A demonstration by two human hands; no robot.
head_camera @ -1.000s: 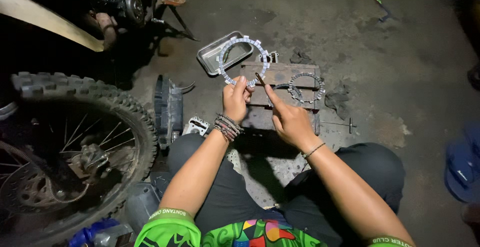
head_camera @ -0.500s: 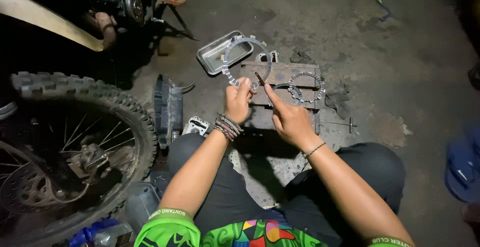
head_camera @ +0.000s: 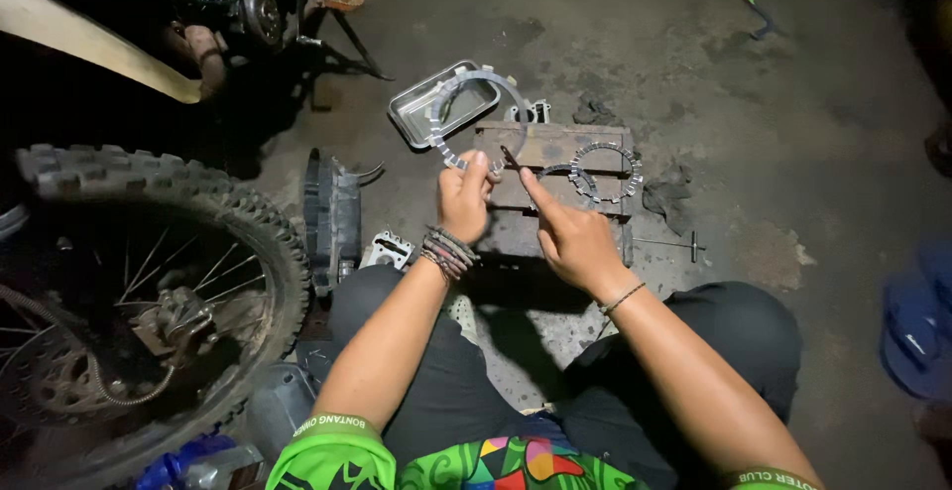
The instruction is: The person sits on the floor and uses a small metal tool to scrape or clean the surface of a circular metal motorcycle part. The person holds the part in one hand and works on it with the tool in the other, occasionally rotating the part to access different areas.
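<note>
Toothed ring held up over the wooden block

Ring (head_camera: 476, 118) of grey metal, notched around its edge, stands nearly upright in our left hand (head_camera: 464, 197). Our left fingers are closed on its lower rim, pinching it between thumb and fingertips, so the ring rises above the hand and partly covers the metal tray (head_camera: 412, 118) lying on the floor behind it. Our right hand (head_camera: 570, 237) sits just beside the left, its forefinger stretched out and pointing at the bottom of the ring near a small dark tool tip; the other right fingers are curled in, and we cannot tell whether they grip anything. Both hands hover over a wooden block (head_camera: 555, 148) on the concrete floor. A second toothed ring (head_camera: 607, 173) lies flat on the right part of that block, apart from the hands. To our left stands a knobby motorcycle wheel (head_camera: 149, 302), and a dark engine cover (head_camera: 332, 217) rests between it and the block. A T-shaped tool (head_camera: 679, 245) lies on the floor to the right.
</note>
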